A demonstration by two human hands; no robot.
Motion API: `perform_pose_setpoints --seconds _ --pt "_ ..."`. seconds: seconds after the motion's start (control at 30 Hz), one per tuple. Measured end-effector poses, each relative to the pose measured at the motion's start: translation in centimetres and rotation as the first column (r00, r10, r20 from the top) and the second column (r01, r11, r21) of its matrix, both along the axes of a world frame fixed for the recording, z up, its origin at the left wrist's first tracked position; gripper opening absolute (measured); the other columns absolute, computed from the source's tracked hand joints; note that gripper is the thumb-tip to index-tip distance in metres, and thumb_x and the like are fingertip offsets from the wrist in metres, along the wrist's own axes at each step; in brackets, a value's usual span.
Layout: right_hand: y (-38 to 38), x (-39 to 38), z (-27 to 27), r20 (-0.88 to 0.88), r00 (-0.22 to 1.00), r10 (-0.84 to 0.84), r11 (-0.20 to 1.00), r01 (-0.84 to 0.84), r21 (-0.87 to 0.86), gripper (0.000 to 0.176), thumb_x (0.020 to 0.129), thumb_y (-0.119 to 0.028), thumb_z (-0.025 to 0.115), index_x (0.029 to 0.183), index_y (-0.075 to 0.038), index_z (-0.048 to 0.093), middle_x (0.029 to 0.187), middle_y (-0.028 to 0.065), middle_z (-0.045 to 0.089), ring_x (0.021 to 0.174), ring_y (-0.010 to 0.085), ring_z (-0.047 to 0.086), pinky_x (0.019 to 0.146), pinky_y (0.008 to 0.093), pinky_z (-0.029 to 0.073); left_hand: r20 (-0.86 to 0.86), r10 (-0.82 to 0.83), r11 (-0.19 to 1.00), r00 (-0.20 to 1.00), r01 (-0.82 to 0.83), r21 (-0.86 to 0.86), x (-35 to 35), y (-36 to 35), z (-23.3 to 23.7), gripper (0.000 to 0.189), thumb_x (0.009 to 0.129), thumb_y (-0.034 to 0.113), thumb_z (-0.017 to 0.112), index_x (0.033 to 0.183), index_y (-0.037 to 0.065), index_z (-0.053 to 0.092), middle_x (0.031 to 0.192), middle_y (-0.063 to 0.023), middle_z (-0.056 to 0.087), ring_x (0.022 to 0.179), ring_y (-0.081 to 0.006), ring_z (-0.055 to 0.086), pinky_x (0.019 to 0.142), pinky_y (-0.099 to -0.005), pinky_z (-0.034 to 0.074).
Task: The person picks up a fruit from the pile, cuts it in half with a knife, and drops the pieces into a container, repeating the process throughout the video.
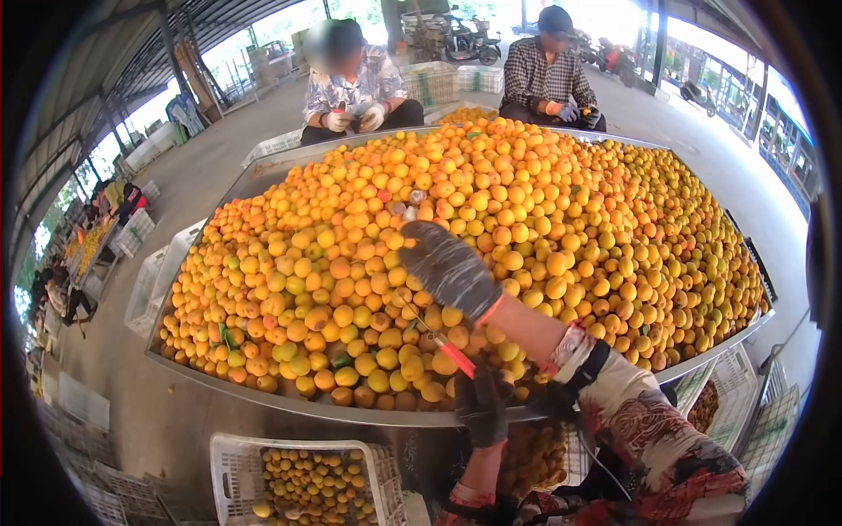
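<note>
Out under a big open-sided shed roof [114,53] we go, concrete floor all round and daylight pouring in at the far end. Filling the middle is a wide metal desk [263,180] with a raised rim, and it's heaped edge to edge with yellow-orange fruit [561,202], piled highest toward the far side.

Across from us, two people sit at the far rim, one in a patterned shirt [351,88], one in a checked shirt [548,79], both gloved. Down at our feet, a white crate [230,456] sits just below the near rim, part filled with the same fruit, and more crates [741,394] stand at the right.

Now our own hands. The right hand [447,267], in a dark speckled glove on a patterned sleeve, reaches out over the pile and lies on the fruit, fingers stretched forward; whether anything is gripped under the palm, we cannot tell. The left hand [481,405], dark-gloved too, is at the near rim, fingers closed round a red-handled tool [456,359] whose thin metal end points up over the fruit toward the right hand.
</note>
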State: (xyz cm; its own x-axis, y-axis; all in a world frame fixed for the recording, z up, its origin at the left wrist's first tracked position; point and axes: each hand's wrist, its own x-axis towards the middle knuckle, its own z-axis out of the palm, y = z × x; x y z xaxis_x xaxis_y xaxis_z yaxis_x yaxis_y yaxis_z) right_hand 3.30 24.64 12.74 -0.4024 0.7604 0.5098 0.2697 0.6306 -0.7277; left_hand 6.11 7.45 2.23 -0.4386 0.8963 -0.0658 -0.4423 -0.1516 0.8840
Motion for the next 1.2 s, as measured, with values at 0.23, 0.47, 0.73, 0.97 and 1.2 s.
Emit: perform_pose_setpoints --seconds 0.23,0.47,0.73,0.97,1.2 --pt "9.1 12.3 -7.0 0.639 0.531 -0.557 0.77 0.044 0.636 0.03 0.084 -0.029 0.051 0.11 -0.015 0.059 0.116 0.0059 0.054 0.108 0.0256 0.052 0.091 0.0432 0.037 0.084 0.12 0.993 0.989 -0.118 -0.029 1.0 1.2 0.0 0.024 0.092 0.025 0.051 0.099 0.003 0.05 0.075 -0.0043 0.056 0.058 -0.0123 0.053 0.05 -0.0258 0.045" --pt "13.0 13.9 -3.3 0.998 -0.048 -0.038 0.996 0.073 0.041 0.029 0.087 -0.028 0.051 0.11 -0.015 0.063 0.12 0.0019 0.055 0.1 0.0235 0.056 0.078 0.0409 0.044 0.092 0.103 0.995 0.99 -0.104 0.008 0.9 0.9 -0.4 0.023 0.091 0.024 0.05 0.097 0.002 0.051 0.065 -0.0054 0.056 0.047 -0.0128 0.051 0.045 -0.0261 0.042" --pt "11.6 13.5 -4.4 0.981 0.016 -0.196 0.975 -0.108 0.196 0.032 0.087 -0.025 0.053 0.116 -0.012 0.059 0.124 0.0049 0.054 0.109 0.0249 0.053 0.078 0.0387 0.049 0.09 0.142 0.99 0.986 -0.143 -0.001 1.0 0.8 0.1 0.026 0.091 0.023 0.051 0.103 0.001 0.051 0.069 -0.0048 0.056 0.05 -0.0114 0.051 0.045 -0.0256 0.043" --pt "11.5 15.5 -1.2 0.967 -0.216 0.132 0.986 -0.073 -0.151 0.022 0.085 -0.016 0.055 0.105 -0.008 0.061 0.098 0.0051 0.062 0.084 0.0227 0.056 0.07 0.0341 0.047 0.134 0.134 0.99 0.982 -0.137 0.019 1.0 0.8 0.0 0.025 0.091 0.023 0.052 0.104 0.002 0.052 0.07 -0.0045 0.056 0.052 -0.0114 0.051 0.045 -0.0259 0.044" --pt "9.5 14.8 -3.7 0.991 0.115 -0.074 0.987 0.152 0.056 0.051 0.087 -0.037 0.049 0.134 -0.019 0.04 0.135 0.0055 0.044 0.117 0.0255 0.048 0.093 0.0386 0.042 0.112 0.134 0.991 0.985 -0.134 -0.005 1.1 0.8 0.0 0.024 0.092 0.022 0.051 0.104 0.002 0.051 0.07 -0.0041 0.056 0.052 -0.0112 0.051 0.045 -0.0252 0.043"
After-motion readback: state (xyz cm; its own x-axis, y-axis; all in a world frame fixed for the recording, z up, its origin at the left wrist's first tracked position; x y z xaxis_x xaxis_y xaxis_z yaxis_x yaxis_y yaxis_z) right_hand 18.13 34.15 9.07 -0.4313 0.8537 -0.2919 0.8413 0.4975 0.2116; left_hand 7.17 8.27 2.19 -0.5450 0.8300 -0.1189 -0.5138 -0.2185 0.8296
